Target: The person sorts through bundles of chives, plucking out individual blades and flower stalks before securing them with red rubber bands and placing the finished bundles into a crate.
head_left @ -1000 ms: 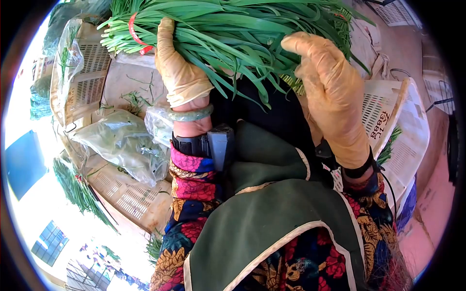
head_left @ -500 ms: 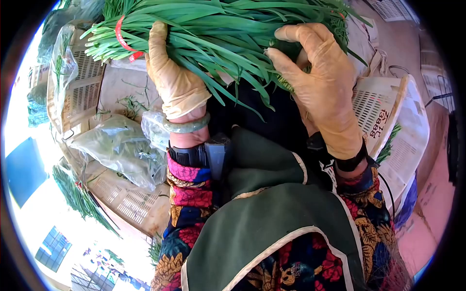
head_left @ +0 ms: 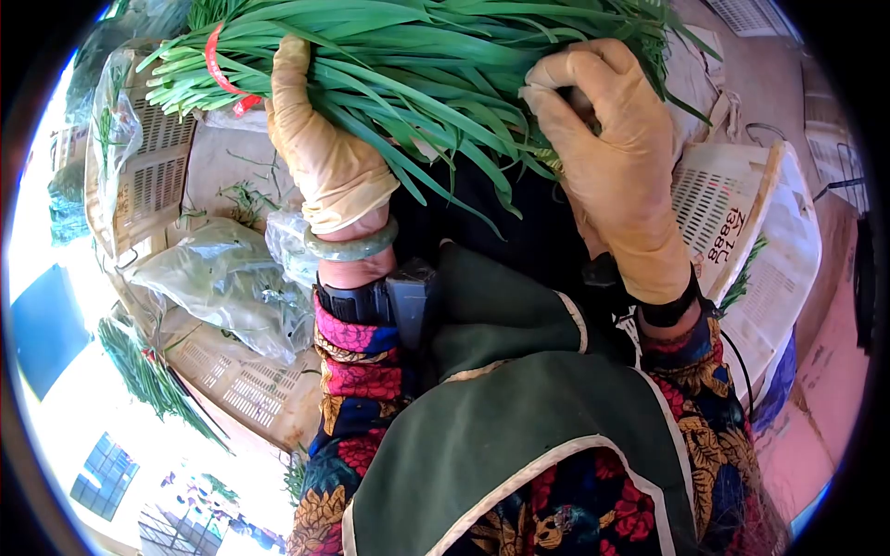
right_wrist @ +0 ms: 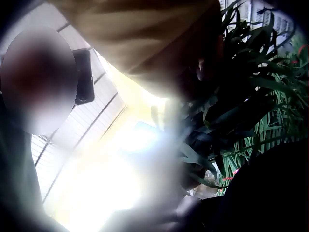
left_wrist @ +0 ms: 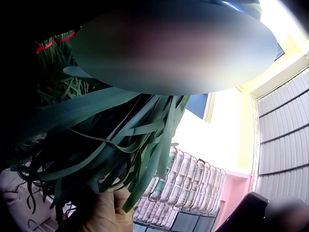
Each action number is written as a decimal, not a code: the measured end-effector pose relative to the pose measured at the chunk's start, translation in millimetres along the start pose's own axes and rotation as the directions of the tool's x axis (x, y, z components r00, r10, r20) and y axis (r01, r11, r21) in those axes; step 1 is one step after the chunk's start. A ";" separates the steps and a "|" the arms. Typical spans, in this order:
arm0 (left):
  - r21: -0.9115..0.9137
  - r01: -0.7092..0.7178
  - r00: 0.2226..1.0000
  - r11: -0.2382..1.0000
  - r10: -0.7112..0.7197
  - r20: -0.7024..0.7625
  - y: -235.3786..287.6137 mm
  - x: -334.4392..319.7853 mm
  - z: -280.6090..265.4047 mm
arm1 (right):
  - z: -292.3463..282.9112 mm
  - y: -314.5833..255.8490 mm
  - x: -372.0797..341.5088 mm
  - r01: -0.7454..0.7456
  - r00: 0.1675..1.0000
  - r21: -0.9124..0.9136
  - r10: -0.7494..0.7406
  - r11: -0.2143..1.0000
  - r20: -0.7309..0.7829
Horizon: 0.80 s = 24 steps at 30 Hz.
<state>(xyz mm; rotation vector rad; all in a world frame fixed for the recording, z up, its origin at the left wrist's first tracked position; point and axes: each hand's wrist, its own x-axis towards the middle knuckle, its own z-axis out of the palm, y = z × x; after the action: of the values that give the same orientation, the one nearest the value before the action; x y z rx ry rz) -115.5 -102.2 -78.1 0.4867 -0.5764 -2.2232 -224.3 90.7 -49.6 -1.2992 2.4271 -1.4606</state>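
Observation:
A big bunch of garlic chives (head_left: 408, 69) lies across the top of the head view, its pale stalks to the left and leaves to the right. A red band (head_left: 213, 65) circles it near the stalks. My left hand (head_left: 329, 162), in a tan glove, holds the bunch from below, thumb up across the leaves and fingers hidden beneath. The gloved right hand (head_left: 616, 157) has thumb and forefinger curled together at the leafy side, pinching leaves there. Long leaves (left_wrist: 145, 130) hang in front of a gloved hand (left_wrist: 108, 212) in the left wrist view.
More banded chives (right_wrist: 270, 125) show in the right wrist view. Plastic crates stand on both sides, one at right (head_left: 714, 213) with printed characters. A clear plastic bag (head_left: 232, 278) lies at left, near loose chive scraps (head_left: 248, 199). A dark green apron (head_left: 519, 417) covers the lap.
The bunch and my left hand have shifted left in the head view. My right hand's thumb and forefinger, apart half a second ago, have closed together at the leaves.

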 end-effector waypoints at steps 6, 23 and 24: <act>0.023 -0.066 0.996 0.998 0.067 -0.051 -0.7 2.9 -4.4 | -11.8 7.2 -9.4 -0.068 0.997 0.580 0.032 0.811 0.073; -0.116 -0.006 1.000 0.993 0.003 -0.023 13.1 -1.1 -15.7 | -107.8 63.3 -65.4 0.096 0.829 -0.397 0.148 0.913 0.539; -0.084 -0.033 0.999 0.996 0.032 -0.015 12.5 0.6 -13.3 | -111.9 44.7 -46.5 0.191 0.893 -0.310 -0.034 0.931 0.448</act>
<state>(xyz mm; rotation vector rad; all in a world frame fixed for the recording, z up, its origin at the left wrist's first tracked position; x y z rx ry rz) -101.8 -113.4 -82.3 0.4455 -0.4787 -2.2017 -268.4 211.5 -37.3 -1.6449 2.3858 -0.6544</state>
